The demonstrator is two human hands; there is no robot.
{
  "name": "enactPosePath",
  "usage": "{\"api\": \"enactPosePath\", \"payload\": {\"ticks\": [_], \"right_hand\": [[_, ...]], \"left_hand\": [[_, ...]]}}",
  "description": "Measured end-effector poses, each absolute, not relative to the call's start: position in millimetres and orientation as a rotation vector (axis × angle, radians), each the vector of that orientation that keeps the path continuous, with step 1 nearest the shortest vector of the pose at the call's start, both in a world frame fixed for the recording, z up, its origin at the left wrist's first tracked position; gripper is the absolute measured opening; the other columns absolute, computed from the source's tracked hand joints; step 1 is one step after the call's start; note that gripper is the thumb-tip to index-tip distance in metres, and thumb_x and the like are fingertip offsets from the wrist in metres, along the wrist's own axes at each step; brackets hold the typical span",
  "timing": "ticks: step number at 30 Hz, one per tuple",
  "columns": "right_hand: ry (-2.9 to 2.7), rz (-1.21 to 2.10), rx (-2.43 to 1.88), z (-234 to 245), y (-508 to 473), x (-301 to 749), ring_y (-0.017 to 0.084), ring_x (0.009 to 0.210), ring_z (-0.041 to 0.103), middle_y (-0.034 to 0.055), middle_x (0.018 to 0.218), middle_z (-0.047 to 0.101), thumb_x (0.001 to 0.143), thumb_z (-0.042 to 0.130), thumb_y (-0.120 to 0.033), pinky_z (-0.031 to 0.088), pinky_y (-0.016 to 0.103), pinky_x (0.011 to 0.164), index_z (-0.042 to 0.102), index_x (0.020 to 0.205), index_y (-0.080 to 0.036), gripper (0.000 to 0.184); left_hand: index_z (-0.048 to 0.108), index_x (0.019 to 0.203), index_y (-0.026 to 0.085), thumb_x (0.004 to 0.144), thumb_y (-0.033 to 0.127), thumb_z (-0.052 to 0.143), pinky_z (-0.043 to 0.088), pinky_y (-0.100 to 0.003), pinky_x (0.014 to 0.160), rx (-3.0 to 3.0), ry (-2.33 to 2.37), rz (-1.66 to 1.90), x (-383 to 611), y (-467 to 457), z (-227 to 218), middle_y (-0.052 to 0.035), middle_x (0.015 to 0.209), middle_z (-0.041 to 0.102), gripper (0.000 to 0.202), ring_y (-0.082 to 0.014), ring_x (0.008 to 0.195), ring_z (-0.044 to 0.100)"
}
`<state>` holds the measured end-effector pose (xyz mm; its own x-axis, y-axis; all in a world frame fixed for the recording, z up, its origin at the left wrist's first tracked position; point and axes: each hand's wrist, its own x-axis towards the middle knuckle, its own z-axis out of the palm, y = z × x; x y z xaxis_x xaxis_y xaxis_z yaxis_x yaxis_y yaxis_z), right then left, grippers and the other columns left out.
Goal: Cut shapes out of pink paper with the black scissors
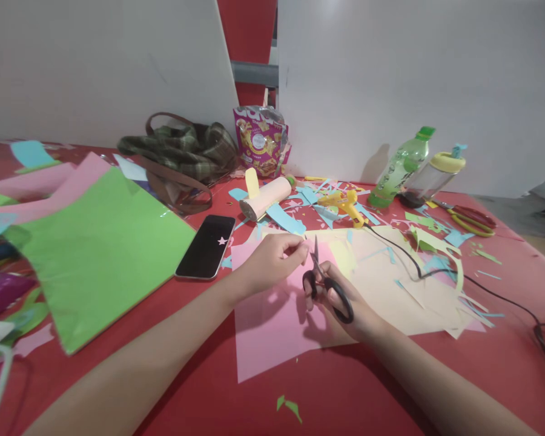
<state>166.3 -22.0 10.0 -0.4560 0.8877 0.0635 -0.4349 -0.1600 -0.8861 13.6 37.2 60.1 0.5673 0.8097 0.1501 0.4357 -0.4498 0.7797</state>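
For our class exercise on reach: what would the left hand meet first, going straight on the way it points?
The left hand would probably meet the scissors in the right hand first, though depth is unclear.

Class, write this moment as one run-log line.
right hand: holding scissors; left hand: pinched, near scissors' tips; below: pink paper; leftward: phone, pink star on top

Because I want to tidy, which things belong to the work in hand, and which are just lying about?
Likely the job:
scissors, in the right hand
pink paper beneath
perhaps yellow glue gun

Likely lying about:
phone
plaid bag
snack packet
green bottle
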Motion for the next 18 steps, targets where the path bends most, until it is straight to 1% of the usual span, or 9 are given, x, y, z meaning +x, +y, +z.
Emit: {"api": "enactPosePath", "payload": {"ticks": [18], "right_hand": [[-1.155, 1.748, -0.636, 11.3, -22.2, 166.2, 0.012, 0.062, 0.046, -0.0002, 0.075, 0.044, 0.071, 0.055, -0.041, 0.037, 0.029, 0.062, 0.035, 0.077, -0.021, 0.028]], "left_hand": [[0.042, 0.056, 0.015, 0.081, 0.026, 0.031, 0.033, -0.021, 0.054, 2.098, 0.986, 0.669, 13.1, 36.7, 61.3, 0.0026, 0.057, 0.045, 0.029, -0.009, 0.056, 0.043]]}}
